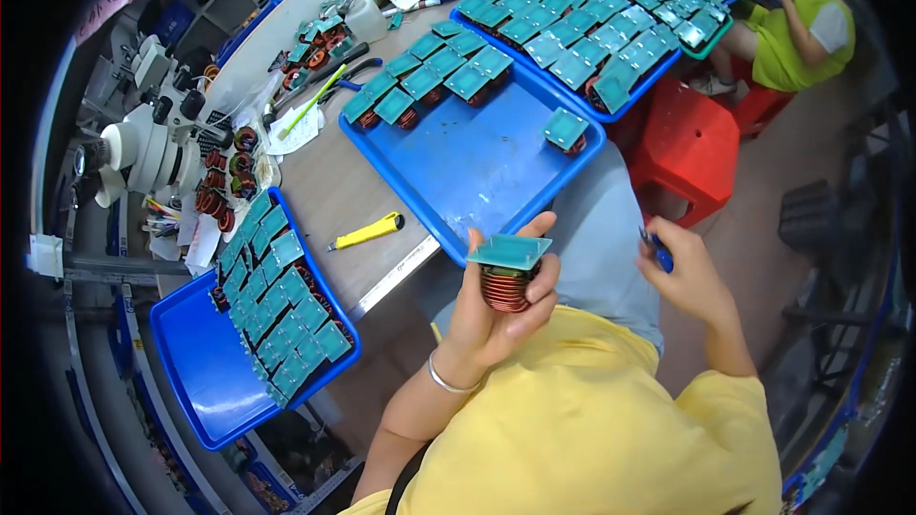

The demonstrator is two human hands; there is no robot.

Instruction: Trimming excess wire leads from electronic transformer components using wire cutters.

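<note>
A coil of copper-coloured wire [505, 292] with a flat green circuit board [510, 251] on top is upright in my left hand [482, 318], the fingers wrapped round it. Off to the right, apart from the coil, my right hand [689, 272] is closed on a small blue-handled tool [657, 250] that looks like wire cutters; its tip is partly hidden. Just beyond my left hand lies a blue tray [477, 176]. Several similar board-topped coils [444, 62] stand in its far part, and a single one [566, 129] sits near its right corner.
A second blue tray [202, 362] at left and a larger blue tray [611, 117] at far right hold many more coils. A yellow utility knife [367, 231] lies on the table. A red stool [685, 145] stands at right. Farther off sits a person in a yellow-green top [797, 48].
</note>
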